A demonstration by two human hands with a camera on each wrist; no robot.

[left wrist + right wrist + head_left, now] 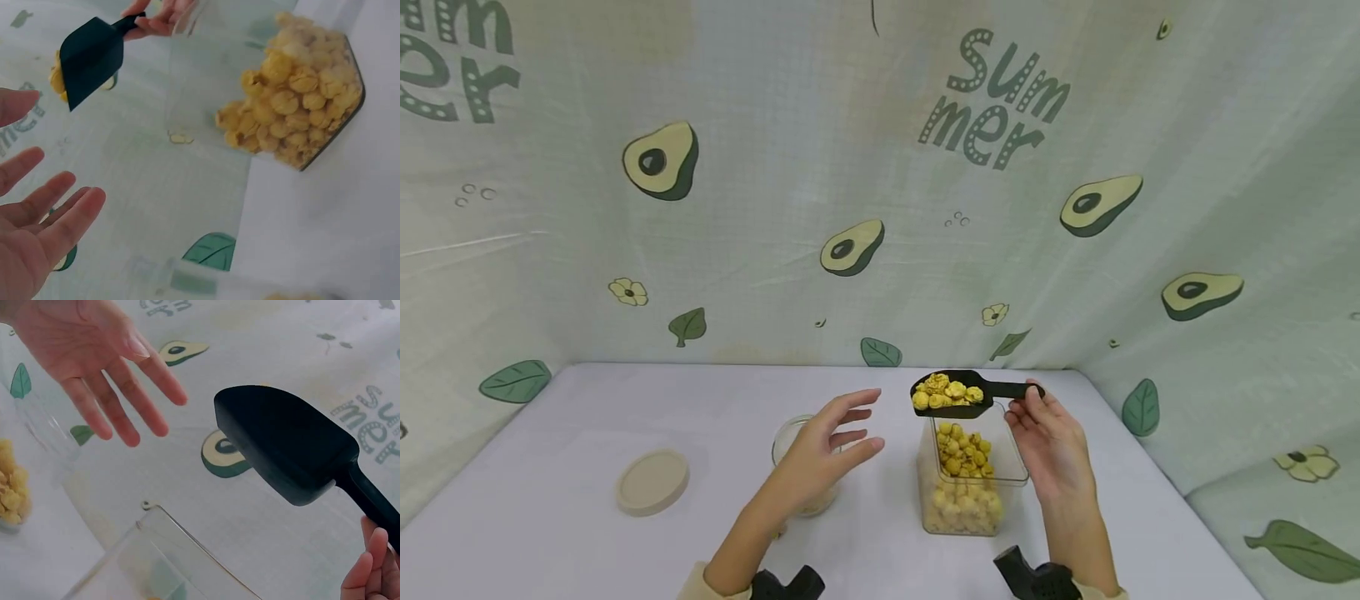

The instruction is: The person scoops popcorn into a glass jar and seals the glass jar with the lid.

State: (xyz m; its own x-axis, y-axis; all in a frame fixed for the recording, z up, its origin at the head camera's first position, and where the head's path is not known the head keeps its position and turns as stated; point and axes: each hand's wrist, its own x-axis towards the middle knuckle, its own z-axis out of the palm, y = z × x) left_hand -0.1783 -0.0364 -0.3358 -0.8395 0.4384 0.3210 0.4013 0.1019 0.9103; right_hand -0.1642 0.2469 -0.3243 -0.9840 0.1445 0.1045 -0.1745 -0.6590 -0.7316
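Likely mid-transfer: right hand pinches the black scoop, loaded with popcorn, raised near the clear square container. Left hand free, fingers apart, near the clear round jar. Next probably needs a level carry to the jar.

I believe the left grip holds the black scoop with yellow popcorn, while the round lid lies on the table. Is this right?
Not the left: the head view shows the right grip holding the black scoop with yellow popcorn. The round lid does lie on the table.
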